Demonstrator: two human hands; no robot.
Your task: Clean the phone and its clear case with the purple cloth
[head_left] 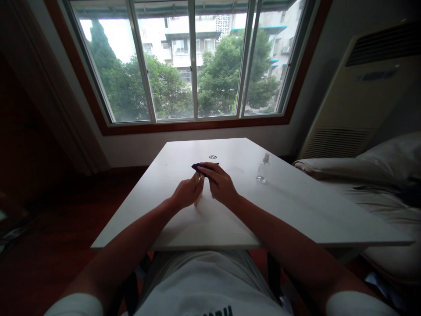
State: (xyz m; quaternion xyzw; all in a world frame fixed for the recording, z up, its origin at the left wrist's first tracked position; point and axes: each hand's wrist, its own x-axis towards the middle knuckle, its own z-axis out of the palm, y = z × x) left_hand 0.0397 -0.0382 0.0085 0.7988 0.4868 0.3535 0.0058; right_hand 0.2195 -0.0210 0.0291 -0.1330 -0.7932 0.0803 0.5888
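2 hands are near each other over 1 white table (237,224). The left hand (188,192) has its fingers shut on 1 clear thing (198,177), too small to name. The right hand (222,184) pinches 1 dark cloth (196,167) at the clear thing's top. From the hands, 1 bottle (262,170) stands at 3 o'clock, and 1 dark ring (212,157) is near 12 o'clock.

Daylight enters through the window (194,61) beyond the grip (202,175), bleaching its sky; soft sheen crosses the counter (283,210) around the grip, faint shadows just nearer, corners far left and right dim, edges stretched, fingers slightly soft
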